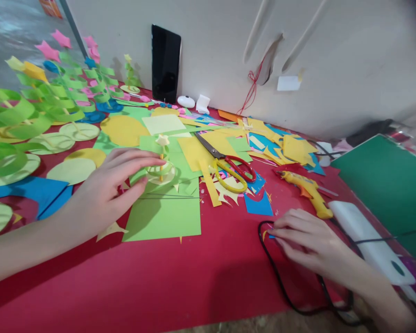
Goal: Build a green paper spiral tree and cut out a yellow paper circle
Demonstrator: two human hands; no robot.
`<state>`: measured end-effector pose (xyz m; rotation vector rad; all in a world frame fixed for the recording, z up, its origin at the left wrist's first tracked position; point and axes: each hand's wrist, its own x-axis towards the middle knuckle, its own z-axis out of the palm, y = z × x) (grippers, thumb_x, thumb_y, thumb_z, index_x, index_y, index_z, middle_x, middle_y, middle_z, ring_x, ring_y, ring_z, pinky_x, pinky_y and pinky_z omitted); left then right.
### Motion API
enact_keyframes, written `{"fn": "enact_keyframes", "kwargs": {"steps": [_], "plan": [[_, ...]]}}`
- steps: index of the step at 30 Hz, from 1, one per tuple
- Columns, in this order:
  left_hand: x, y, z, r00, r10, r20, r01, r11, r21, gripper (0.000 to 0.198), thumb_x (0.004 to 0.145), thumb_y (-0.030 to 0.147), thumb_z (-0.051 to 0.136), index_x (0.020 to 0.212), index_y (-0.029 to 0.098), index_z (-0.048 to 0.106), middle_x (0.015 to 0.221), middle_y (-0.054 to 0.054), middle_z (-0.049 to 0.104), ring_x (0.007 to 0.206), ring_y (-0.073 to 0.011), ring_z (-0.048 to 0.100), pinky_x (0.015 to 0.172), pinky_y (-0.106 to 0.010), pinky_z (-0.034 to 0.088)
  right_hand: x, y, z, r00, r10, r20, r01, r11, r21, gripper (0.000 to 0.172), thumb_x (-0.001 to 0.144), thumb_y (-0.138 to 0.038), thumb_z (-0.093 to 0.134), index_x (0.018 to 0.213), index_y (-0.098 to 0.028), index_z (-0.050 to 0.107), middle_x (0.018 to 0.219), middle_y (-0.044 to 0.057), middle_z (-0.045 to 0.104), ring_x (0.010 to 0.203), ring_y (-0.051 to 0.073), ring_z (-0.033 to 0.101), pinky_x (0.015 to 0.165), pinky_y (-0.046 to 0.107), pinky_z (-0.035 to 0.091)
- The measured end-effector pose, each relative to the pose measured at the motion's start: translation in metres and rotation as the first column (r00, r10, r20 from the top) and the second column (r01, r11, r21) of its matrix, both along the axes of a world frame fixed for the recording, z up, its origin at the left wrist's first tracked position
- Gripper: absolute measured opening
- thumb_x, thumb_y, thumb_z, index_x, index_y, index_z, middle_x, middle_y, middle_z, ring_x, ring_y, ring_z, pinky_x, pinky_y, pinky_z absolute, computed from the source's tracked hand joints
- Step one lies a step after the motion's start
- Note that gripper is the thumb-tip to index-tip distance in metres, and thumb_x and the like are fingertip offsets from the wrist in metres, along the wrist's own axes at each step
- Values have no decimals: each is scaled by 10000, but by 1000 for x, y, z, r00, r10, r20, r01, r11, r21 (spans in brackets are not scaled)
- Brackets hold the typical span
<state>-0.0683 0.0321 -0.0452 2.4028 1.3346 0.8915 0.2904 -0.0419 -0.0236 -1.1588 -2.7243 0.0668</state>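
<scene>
My left hand (pixel 107 189) reaches across a green paper sheet (pixel 166 217) to a small paper tree (pixel 161 162) with a pale star on top. Its fingers are stretched out and apart, their tips just touching the tree's green spiral. My right hand (pixel 308 240) lies low on the red tabletop (pixel 194 273), fingers together and pressed flat, their tips over a small blue scrap beside a black cable (pixel 280 282). A yellow glue gun (pixel 307 189) lies just beyond that hand.
Yellow-and-red scissors (pixel 234 171) lie among yellow, blue and green paper scraps mid-table. Finished paper trees (pixel 38 106) with pink stars crowd the left. A black phone (pixel 165 62) leans on the wall. A green board (pixel 384 185) and a white object (pixel 370 240) sit at the right.
</scene>
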Motion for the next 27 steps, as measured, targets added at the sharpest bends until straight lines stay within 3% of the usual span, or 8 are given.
{"fn": "enact_keyframes", "kwargs": {"steps": [6, 10, 14, 18, 21, 24, 27], "plan": [[1, -2, 0, 1000, -4, 6, 4, 1000, 2, 237, 869, 196, 390, 1081, 212, 496, 1114, -38, 509, 1101, -201, 410, 907, -354, 361, -4, 2, -5, 995, -17, -93, 20, 999, 32, 155, 748, -59, 544, 813, -192, 588, 782, 49, 622, 723, 164, 551, 644, 322, 449], [2, -3, 0, 1000, -6, 13, 6, 1000, 5, 236, 865, 192, 391, 1075, 216, 497, 1117, -43, 513, 1104, -208, 412, 905, -374, 370, -12, 1, -2, 974, -129, -184, 139, 989, 42, 147, 750, -101, 561, 820, -225, 597, 786, 39, 625, 728, 173, 566, 663, 327, 455], [2, -3, 2, 1000, -11, -10, 11, 1000, -7, 249, 868, 163, 379, 1086, 201, 492, 1119, -51, 512, 1098, -207, 409, 900, -383, 377, -27, 1, 6, 906, -277, -322, 249, 960, -125, 139, 767, -128, 545, 786, -239, 626, 776, 30, 610, 711, 158, 569, 627, 284, 453], [3, -3, 4, 1000, -9, -16, 9, 1000, -2, 250, 869, 150, 378, 1088, 183, 494, 1136, -55, 507, 1114, -201, 401, 917, -366, 368, -54, 8, 18, 834, -360, -418, 198, 903, -382, 108, 757, -149, 566, 705, -226, 621, 707, 13, 601, 655, 139, 554, 600, 257, 434], [3, -3, 5, 999, -12, -31, 12, 1000, 2, 250, 866, 132, 383, 1086, 163, 500, 1135, -62, 513, 1115, -196, 399, 936, -355, 352, -77, 21, 23, 768, -443, -462, 109, 802, -587, 126, 746, -155, 570, 633, -197, 606, 681, 15, 584, 644, 133, 531, 561, 239, 410], [2, -3, 5, 999, -19, -27, 19, 1000, 6, 253, 862, 117, 388, 1084, 154, 504, 1122, -65, 517, 1107, -195, 399, 941, -350, 346, -99, 36, 18, 639, -600, -482, -34, 604, -797, 116, 715, -145, 602, 600, -162, 606, 689, 13, 569, 632, 109, 503, 551, 217, 389], [1, -4, 5, 999, -29, -29, 29, 1000, -1, 263, 860, 104, 387, 1094, 142, 500, 1126, -71, 510, 1109, -197, 392, 950, -350, 339, -116, 48, 6, 539, -715, -446, -159, 433, -887, 109, 732, -212, 616, 646, -148, 597, 587, -18, 526, 501, 63, 426, 463, 190, 338]]}}
